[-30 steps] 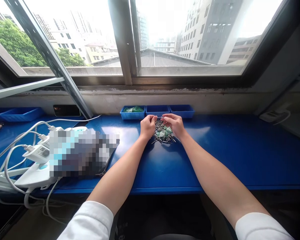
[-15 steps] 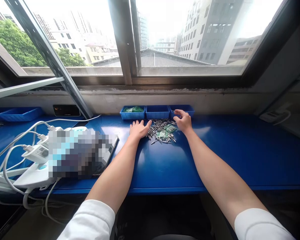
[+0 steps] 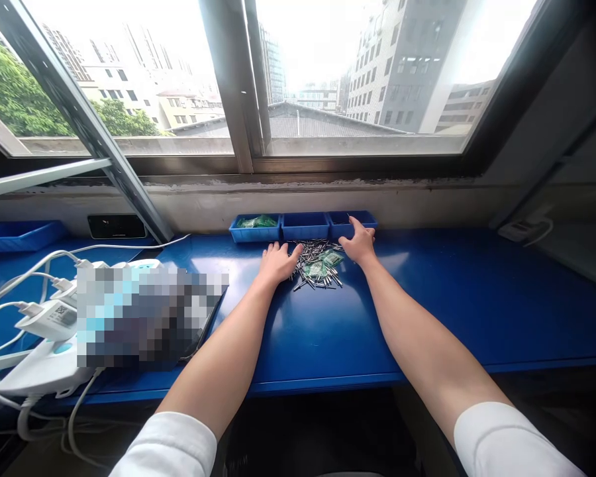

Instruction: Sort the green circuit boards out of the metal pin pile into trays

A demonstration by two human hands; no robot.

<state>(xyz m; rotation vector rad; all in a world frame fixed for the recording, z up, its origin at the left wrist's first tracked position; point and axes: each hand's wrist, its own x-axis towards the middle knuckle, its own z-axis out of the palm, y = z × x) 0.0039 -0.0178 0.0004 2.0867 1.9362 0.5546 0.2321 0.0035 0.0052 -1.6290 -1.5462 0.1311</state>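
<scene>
A pile of short, shiny metal pins [image 3: 314, 250] resembling rivets lies on the blue tabletop, with small green-printed clear packets [image 3: 317, 269] among them. At the pile's left edge rests my left hand [image 3: 278, 262], palm down and fingers spread. My right hand [image 3: 359, 244] is over the front of the right blue bin [image 3: 338, 228], its index finger reaching over the bin and its thumb apart. No held piece can be made out in it. The middle blue bin [image 3: 305, 232] stands beside it, and the left blue bin [image 3: 255, 234] contains green-printed packets [image 3: 257, 222].
A white power strip [image 3: 40, 371] with plugs and cables occupies the left side, next to a blurred-out dark object [image 3: 144, 318]. Another blue bin [image 3: 24, 235] and a black device [image 3: 116, 226] stand farther left. A metal frame post [image 3: 99, 132] slants down to the table.
My right hand's fingers have opened from a pinch on a thin piece at the right bin. My left hand stays by the pile. The view has shifted slightly right.
</scene>
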